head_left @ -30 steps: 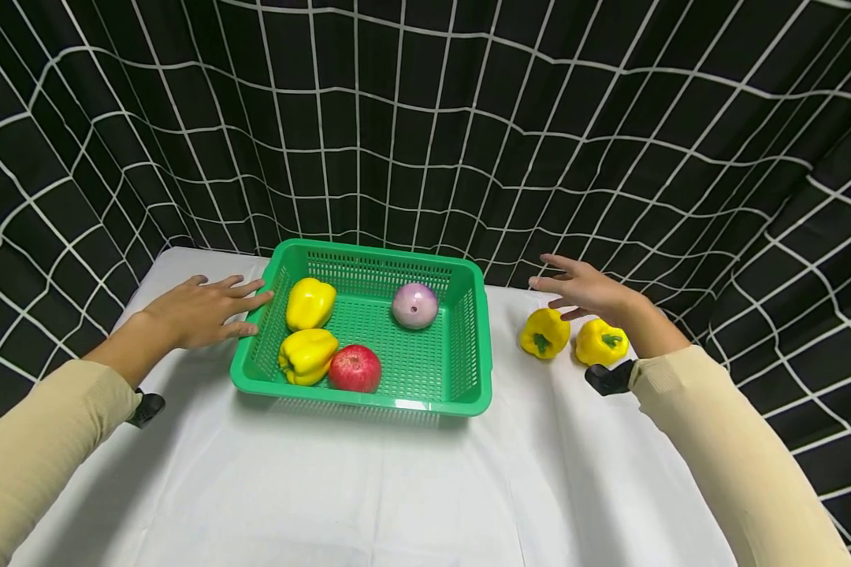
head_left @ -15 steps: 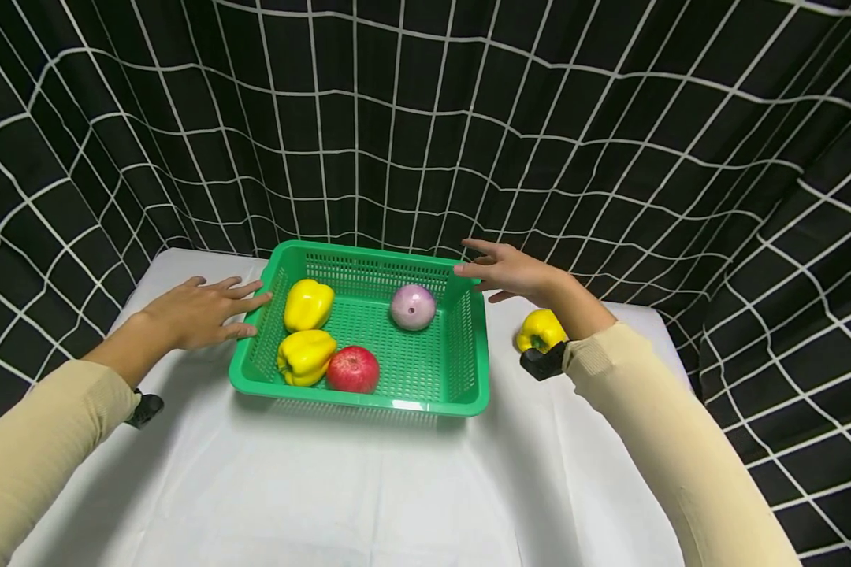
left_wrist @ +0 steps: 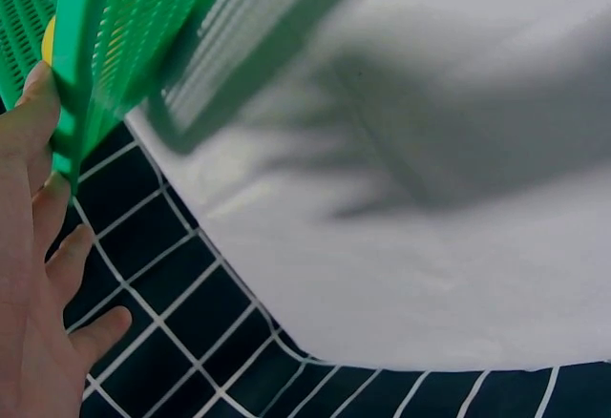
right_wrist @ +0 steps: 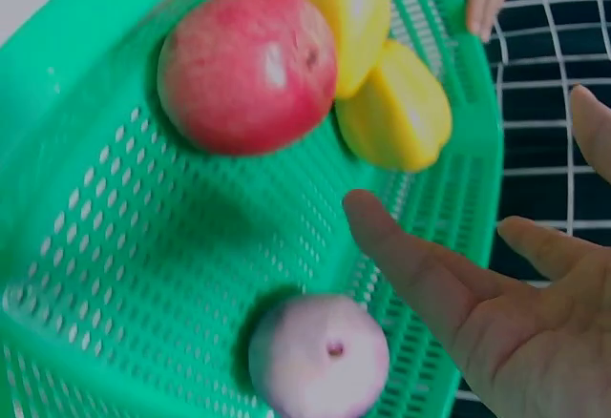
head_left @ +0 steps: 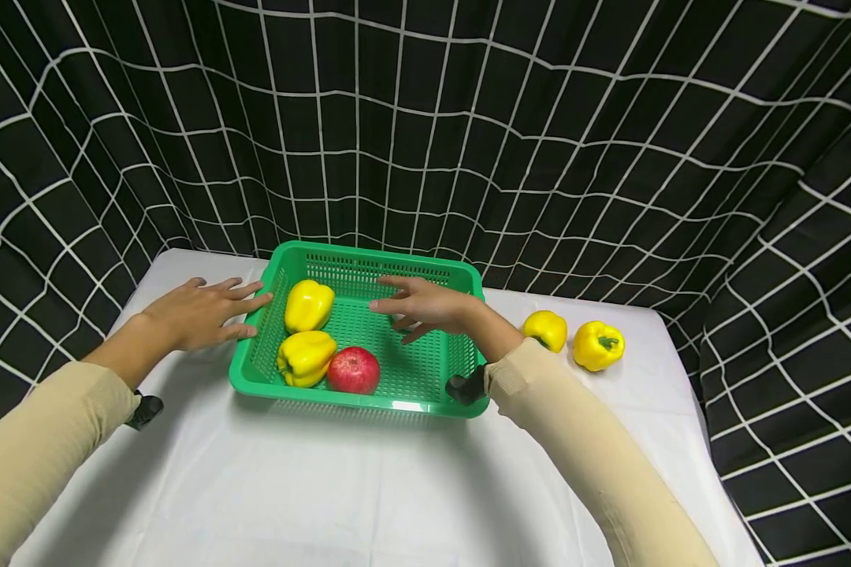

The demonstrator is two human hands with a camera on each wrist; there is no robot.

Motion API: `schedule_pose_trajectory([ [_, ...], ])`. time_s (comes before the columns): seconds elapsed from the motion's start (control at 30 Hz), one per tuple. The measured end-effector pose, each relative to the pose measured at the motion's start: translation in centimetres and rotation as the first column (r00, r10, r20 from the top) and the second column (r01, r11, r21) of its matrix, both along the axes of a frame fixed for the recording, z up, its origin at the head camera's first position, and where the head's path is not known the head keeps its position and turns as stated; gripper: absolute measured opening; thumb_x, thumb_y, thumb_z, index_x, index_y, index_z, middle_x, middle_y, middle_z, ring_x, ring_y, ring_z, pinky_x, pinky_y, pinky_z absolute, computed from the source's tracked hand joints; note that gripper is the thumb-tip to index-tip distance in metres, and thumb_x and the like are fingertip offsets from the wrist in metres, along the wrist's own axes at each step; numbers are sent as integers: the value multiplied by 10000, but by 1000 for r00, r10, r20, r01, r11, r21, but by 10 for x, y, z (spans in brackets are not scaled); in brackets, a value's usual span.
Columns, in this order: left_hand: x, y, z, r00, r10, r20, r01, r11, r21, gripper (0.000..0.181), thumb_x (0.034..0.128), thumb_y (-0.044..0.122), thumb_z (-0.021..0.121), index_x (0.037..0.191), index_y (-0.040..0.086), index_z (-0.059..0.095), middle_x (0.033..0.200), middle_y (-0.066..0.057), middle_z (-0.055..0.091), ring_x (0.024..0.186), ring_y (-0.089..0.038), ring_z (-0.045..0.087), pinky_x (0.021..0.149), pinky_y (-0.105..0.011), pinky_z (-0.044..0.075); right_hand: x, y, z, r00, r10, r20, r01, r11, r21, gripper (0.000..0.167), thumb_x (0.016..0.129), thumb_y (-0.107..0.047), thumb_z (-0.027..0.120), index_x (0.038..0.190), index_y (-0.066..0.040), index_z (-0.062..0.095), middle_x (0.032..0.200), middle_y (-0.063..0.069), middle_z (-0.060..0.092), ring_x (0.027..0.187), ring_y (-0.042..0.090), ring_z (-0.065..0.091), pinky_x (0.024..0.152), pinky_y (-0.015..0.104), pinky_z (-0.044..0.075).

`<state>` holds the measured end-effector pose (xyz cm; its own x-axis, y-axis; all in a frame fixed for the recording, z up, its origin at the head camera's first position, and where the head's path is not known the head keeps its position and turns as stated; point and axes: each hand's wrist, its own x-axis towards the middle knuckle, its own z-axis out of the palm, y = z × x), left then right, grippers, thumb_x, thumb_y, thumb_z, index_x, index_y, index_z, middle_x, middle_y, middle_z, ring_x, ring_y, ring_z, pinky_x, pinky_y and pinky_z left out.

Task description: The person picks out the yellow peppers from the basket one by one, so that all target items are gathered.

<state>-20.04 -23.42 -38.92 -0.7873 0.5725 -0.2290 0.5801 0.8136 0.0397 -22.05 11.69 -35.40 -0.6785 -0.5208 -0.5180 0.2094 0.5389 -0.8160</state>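
Observation:
A green plastic basket (head_left: 354, 400) stands on the white cloth. Its left rim is touched by the fingertips of my left hand (head_left: 198, 315), whose fingers are spread. Over the basket's right half hovers my right hand (head_left: 429, 305), fingers extended and holding nothing. Beneath it, almost wholly hidden in the head view, lies a purple onion (right_wrist: 320, 356), plain in the right wrist view. A red pomegranate (head_left: 354, 371) sits inside at the front, beside one yellow bell pepper (head_left: 306, 358). Another yellow bell pepper (head_left: 310, 305) is behind that one.
Right of the basket, two more yellow bell peppers (head_left: 546, 329) rest on the white tablecloth (head_left: 269, 480); my right forearm partly covers the nearer one. A black curtain (head_left: 425, 118) with a white grid surrounds the table at the back and sides.
My right hand has moved left, from above the two peppers on the cloth, across the basket's right rim, to over the onion. The left hand has stayed at the left rim.

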Motion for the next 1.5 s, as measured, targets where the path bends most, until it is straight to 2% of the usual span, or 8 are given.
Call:
schedule_pose_trajectory([
  [0.4, -1, 2, -1, 1000, 4, 6, -4, 1000, 8, 648, 1023, 508, 469, 1551, 148, 359, 1601, -155, 304, 1426, -456, 314, 1065, -722, 284, 8, -49, -26, 992, -36, 121, 54, 988, -144, 725, 1013, -262, 601, 1593, -130, 186, 1600, 184, 255, 1265, 476, 526, 961, 495, 522],
  [0.57, -2, 2, -2, 1000, 5, 6, -5, 1000, 7, 649, 1023, 511, 465, 1552, 150, 356, 1604, -148, 301, 1432, -447, 308, 1070, -720, 279, 11, -65, -28, 972, -80, 222, 121, 977, -177, 711, 1012, -252, 600, 1589, -153, 196, 1568, 241, 281, 1184, 463, 594, 979, 515, 496],
  [0.63, -1, 2, -2, 1000, 5, 5, -5, 1000, 9, 649, 1023, 512, 465, 1551, 149, 358, 1604, -149, 302, 1431, -448, 308, 1068, -722, 280, 12, -70, -29, 957, -95, 274, 149, 972, -184, 717, 1008, -248, 606, 1588, -162, 193, 1584, 246, 231, 1184, 472, 591, 979, 518, 489],
  [0.83, -1, 2, -1, 1000, 1, 9, -2, 1000, 13, 653, 1020, 521, 463, 1550, 154, 361, 1605, -147, 301, 1430, -448, 311, 1066, -724, 280, 14, -81, -34, 929, -160, 334, 220, 963, -153, 759, 989, -252, 634, 1590, -130, 187, 1581, 290, 194, 1159, 506, 593, 894, 507, 533],
  [1.07, -1, 0, 1, 1000, 7, 13, -7, 1000, 10, 651, 1019, 506, 477, 1553, 154, 356, 1606, -147, 298, 1433, -450, 305, 1068, -726, 273, 12, -94, -34, 926, -153, 345, 193, 977, -86, 781, 1004, -296, 595, 1594, -84, 130, 1576, 248, 260, 1223, 500, 545, 897, 528, 538],
  [1.23, -1, -2, 0, 1000, -4, 8, 4, 1000, 4, 643, 1023, 502, 473, 1550, 150, 362, 1605, -146, 301, 1431, -446, 310, 1063, -724, 284, 12, -105, -31, 916, -166, 366, 192, 981, -38, 701, 996, -302, 601, 1536, -80, 214, 1550, 217, 297, 1229, 556, 511, 937, 595, 497],
  [1.37, 0, -3, -1, 1000, -6, 3, 6, 1000, 6, 647, 1022, 509, 469, 1549, 148, 364, 1602, -152, 306, 1428, -451, 313, 1058, -727, 289, 14, -114, -29, 911, -186, 369, 209, 978, -23, 693, 992, -271, 611, 1522, -54, 222, 1530, 203, 289, 1249, 600, 457, 951, 649, 461],
  [1.5, 0, -3, -3, 1000, -6, -1, 6, 1000, 17, 650, 1020, 517, 468, 1547, 149, 368, 1599, -153, 312, 1426, -453, 314, 1055, -728, 290, 17, -119, -31, 912, -211, 351, 229, 973, -11, 727, 1000, -218, 604, 1561, -50, 174, 1559, 183, 246, 1306, 548, 408, 955, 646, 463],
])
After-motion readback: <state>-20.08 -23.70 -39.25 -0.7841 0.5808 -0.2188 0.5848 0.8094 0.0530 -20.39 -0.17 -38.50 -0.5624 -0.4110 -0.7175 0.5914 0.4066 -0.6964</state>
